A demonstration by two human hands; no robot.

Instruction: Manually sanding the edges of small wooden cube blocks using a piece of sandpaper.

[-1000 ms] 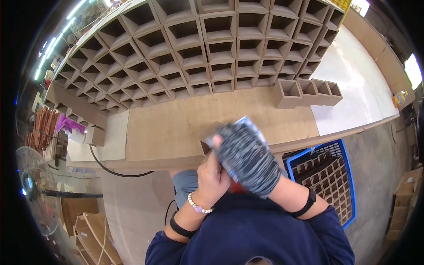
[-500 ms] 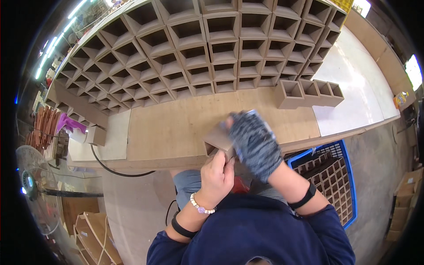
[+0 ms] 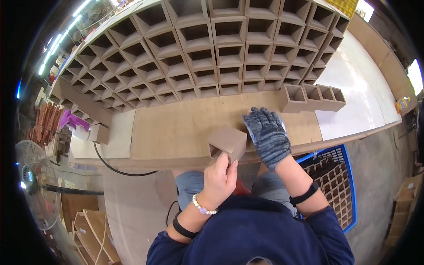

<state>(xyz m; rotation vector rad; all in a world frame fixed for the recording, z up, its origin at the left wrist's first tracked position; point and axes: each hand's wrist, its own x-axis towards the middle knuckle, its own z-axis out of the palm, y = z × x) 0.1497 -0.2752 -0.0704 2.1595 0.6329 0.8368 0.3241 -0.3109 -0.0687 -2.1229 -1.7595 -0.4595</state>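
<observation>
Two hands on one small brown box point(image 3: 227, 142) at bench edge point(image 3: 176, 161) | left hand point(image 3: 219, 177) pinching near corner | gloved right hand point(image 3: 266, 134) flat, open on far side | looks light, stiff, hollow | best held by outer walls.

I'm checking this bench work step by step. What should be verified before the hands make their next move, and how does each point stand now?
1. Left hand grips the small box: ok, fingers are on its near lower corner.
2. Right hand, gloved, steadies the box: cannot tell, it lies flat beside the box and the contact is hidden.
3. Box supported: ok, it sits tilted at the near edge of the bench.
4. Bare board around the box: ok, nothing lies close to it.
5. Row of three boxes out of the way: ok, it stands apart, farther back on the right.
6. Cable away from the hands: ok, it hangs off the bench edge to the left.
</observation>
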